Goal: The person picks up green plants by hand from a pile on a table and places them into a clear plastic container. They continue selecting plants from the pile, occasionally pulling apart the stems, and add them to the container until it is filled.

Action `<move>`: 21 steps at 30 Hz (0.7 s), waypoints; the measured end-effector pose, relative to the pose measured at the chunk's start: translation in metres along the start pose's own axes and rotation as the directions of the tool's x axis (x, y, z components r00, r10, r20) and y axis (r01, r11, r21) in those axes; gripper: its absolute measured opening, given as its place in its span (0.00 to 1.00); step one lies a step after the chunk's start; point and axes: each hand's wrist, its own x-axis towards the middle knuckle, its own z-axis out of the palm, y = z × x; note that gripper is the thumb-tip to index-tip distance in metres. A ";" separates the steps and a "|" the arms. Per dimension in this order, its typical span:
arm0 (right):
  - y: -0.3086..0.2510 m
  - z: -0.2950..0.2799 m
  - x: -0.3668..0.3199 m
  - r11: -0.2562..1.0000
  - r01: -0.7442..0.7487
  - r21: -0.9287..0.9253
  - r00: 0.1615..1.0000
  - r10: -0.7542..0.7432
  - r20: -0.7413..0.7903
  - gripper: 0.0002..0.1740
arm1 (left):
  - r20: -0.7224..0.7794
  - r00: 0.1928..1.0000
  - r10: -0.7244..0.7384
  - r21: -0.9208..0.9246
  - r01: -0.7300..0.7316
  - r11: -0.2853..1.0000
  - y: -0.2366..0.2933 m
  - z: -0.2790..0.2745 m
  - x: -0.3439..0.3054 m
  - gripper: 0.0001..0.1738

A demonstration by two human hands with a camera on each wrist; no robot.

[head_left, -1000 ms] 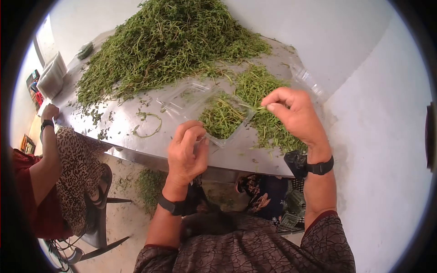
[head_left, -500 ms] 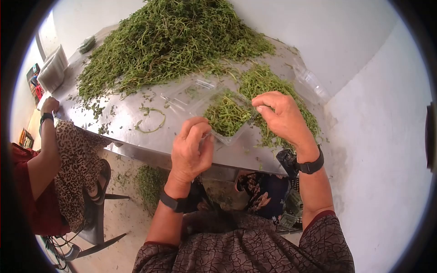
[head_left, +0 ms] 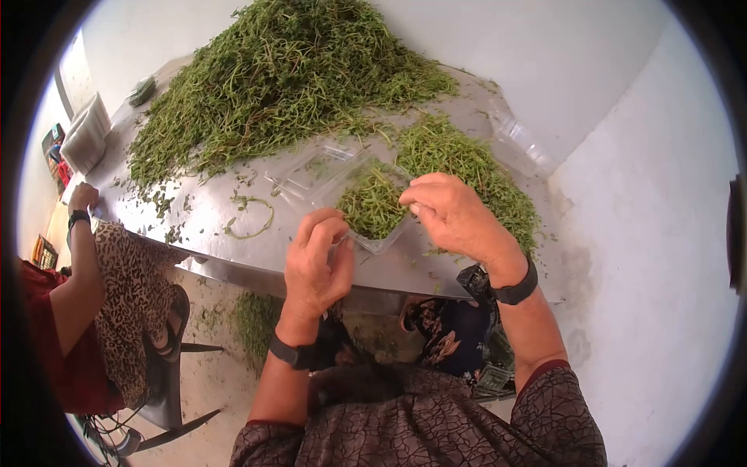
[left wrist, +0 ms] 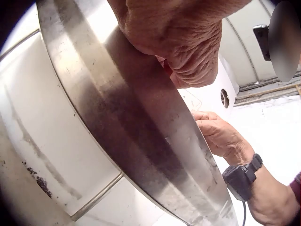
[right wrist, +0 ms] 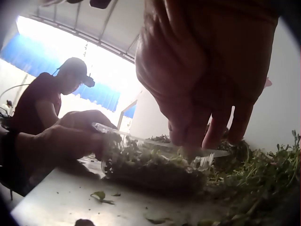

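Note:
A clear plastic clamshell container (head_left: 377, 246) stands on the metal table with its lid (head_left: 299, 173) folded open to the left. Green leafy sprigs (head_left: 372, 204) fill its base. My left hand (head_left: 317, 265) grips the near left edge of the container between thumb and fingers. At the opposite rim, my right hand (head_left: 459, 218) pinches at the sprigs, thumb and forefinger close together. From the right wrist view, the right hand (right wrist: 202, 80) reaches down over the rim, its fingertips partly hidden among the greens. A smaller heap of greens (head_left: 459, 163) lies just beyond the right hand.
A large mound of greens (head_left: 288, 86) covers the back of the metal table (head_left: 210, 214). Empty clear containers (head_left: 520, 144) lean by the right wall, and a stack of containers (head_left: 85, 136) stands far left. Another person's hand (head_left: 83, 197) rests at the left table edge.
My right hand has come left from over the smaller heap, bringing a pinched sprig to the container's right rim. My left hand has kept its hold on the container.

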 end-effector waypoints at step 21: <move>0.059 -0.039 -0.030 0.852 -0.387 -0.353 0.917 0.396 -0.048 0.11 | -0.002 1.000 0.024 0.015 -0.024 1.000 -0.001 0.000 0.001 0.15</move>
